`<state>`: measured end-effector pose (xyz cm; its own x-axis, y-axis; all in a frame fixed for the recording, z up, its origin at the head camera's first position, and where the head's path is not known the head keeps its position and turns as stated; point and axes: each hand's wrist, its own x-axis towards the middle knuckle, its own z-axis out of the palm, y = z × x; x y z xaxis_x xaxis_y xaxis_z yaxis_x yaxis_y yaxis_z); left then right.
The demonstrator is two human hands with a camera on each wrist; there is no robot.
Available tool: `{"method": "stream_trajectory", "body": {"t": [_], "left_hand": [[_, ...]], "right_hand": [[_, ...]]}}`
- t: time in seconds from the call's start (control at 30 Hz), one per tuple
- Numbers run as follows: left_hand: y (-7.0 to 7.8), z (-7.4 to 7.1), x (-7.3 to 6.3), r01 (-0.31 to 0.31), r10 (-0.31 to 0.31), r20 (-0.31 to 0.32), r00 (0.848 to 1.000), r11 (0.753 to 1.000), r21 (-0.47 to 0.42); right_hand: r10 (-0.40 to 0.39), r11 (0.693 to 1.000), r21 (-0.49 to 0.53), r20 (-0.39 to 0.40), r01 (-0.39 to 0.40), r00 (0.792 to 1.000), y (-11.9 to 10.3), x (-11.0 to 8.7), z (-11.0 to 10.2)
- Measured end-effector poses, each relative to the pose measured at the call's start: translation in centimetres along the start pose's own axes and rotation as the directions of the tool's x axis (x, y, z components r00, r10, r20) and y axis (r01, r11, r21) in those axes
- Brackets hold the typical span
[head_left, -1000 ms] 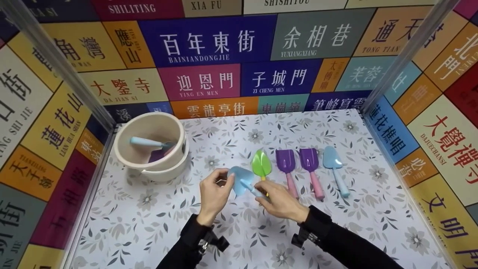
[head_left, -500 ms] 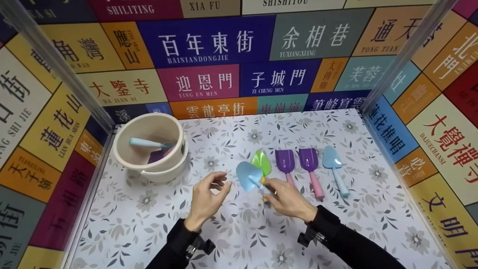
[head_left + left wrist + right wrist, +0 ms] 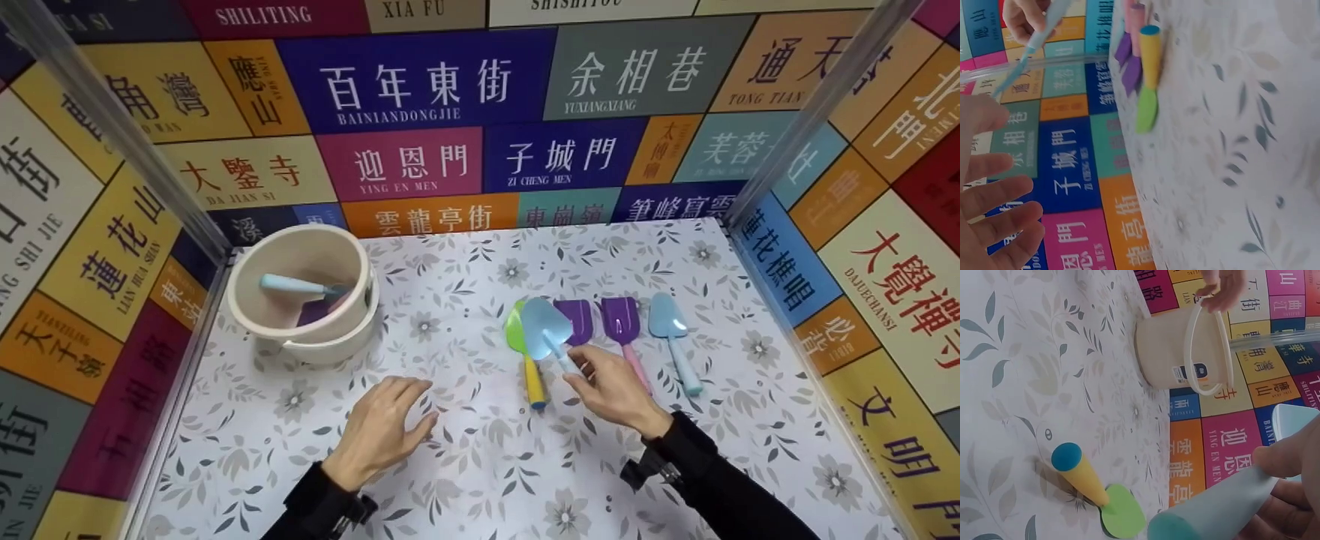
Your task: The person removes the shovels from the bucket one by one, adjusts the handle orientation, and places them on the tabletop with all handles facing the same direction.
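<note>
My right hand (image 3: 619,390) grips a light blue toy shovel (image 3: 547,330) by its handle, blade up and away from me, over the row of shovels. In the right wrist view the thumb and fingers wrap the pale handle (image 3: 1213,503). Beneath it lie a green shovel with a yellow handle (image 3: 534,379) and a purple one (image 3: 579,321), both partly covered. Further right are a second purple shovel (image 3: 621,319) with a pink handle and another light blue shovel (image 3: 673,330). My left hand (image 3: 381,427), holding nothing, hovers over the table with fingers relaxed; the left wrist view shows its fingers (image 3: 1005,214) spread.
At the left stands a cream bucket (image 3: 247,311) with a handle. Inside it lie a light blue handled shovel (image 3: 292,285) and purple and pink pieces. Printed sign panels (image 3: 416,79) wall in the back and sides of the flower-patterned table (image 3: 465,465).
The light blue shovel has moved right in my right hand, uncovering the green shovel's yellow handle. My left hand has let go of its blade and drawn back toward the lower left.
</note>
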<state>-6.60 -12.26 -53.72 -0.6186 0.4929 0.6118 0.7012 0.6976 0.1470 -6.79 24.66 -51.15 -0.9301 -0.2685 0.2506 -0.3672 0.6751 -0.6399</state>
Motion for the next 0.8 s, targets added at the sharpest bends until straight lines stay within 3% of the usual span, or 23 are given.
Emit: {"method": "stream_trajectory", "body": {"t": [0.23, 0.43, 0.63, 0.8], "left_hand": [[-1.5, -0.4, -2.3, 0.028, -0.032, 0.051, 0.998, 0.996, 0.079], [-2.0, -0.6, -3.2, 0.061, -0.064, 0.034, 0.997, 0.995, 0.082], [-2.3, -0.7, -4.0, 0.077, -0.077, 0.005, 0.997, 0.995, 0.069], [-2.6, -0.5, -4.4, 0.075, -0.075, -0.005, 0.997, 0.996, 0.057]], "right_hand": [[0.09, 0.996, 0.027, -0.011, -0.089, 0.996, 0.6, 0.0, -1.0], [0.119, 0.993, 0.011, -0.002, -0.119, 0.993, 0.5, 0.7, -1.0], [0.176, 0.984, 0.01, -0.004, -0.176, 0.984, -0.5, 2.7, 0.1], [0.245, 0.966, 0.077, 0.035, -0.247, 0.969, -1.7, 5.2, 1.9]]}}
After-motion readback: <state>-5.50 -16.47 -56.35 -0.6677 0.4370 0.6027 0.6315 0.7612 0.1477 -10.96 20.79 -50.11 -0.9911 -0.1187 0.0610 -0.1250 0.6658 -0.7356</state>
